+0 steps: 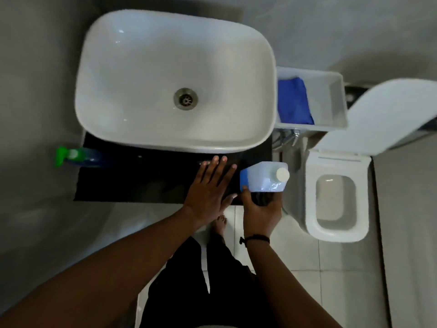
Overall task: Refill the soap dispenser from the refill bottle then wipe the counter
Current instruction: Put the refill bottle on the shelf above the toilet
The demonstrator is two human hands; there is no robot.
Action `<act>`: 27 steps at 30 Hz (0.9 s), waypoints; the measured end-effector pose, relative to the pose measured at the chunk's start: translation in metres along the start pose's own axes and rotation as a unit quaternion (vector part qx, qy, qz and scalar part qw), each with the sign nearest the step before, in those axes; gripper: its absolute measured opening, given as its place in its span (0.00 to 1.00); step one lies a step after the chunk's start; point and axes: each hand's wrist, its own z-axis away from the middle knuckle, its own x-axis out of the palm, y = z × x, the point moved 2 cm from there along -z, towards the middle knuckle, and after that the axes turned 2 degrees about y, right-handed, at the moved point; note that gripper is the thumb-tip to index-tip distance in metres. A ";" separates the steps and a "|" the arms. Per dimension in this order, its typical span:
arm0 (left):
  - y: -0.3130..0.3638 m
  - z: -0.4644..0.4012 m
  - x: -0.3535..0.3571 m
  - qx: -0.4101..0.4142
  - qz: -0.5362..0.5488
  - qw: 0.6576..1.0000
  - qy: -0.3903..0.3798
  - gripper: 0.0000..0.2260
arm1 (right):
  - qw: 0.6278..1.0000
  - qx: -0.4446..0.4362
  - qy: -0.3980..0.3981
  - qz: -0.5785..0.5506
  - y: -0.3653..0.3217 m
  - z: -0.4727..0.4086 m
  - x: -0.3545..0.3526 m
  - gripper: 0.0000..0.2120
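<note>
The refill bottle (264,177) is translucent with a blue label and a white cap, at the right end of the black counter (142,181). My right hand (261,209) grips its near side from below. My left hand (210,185) lies flat with straight, spread fingers on the counter just left of the bottle. The soap dispenser (78,156), blue with a green pump, stands at the counter's far left corner. A blue cloth (294,101) lies in a white bin to the right of the sink.
A white basin (118,67) fills the back of the counter. The white bin (331,95) sits right of it. An open toilet (335,197) stands lower right. Grey walls are on the left; my legs and a foot show over the tiled floor.
</note>
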 end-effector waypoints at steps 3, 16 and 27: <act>0.026 -0.028 0.007 0.033 0.006 0.999 -0.020 0.37 | 0.999 0.009 0.048 -0.018 -0.001 -0.025 -0.025 0.32; 0.086 -0.187 0.016 0.036 -0.034 0.998 -0.042 0.42 | 0.988 -0.024 0.152 -0.028 -0.014 -0.205 -0.073 0.25; 0.088 -0.206 0.019 0.017 -0.027 0.999 -0.011 0.43 | 0.992 -0.026 0.096 0.078 -0.006 -0.391 -0.014 0.27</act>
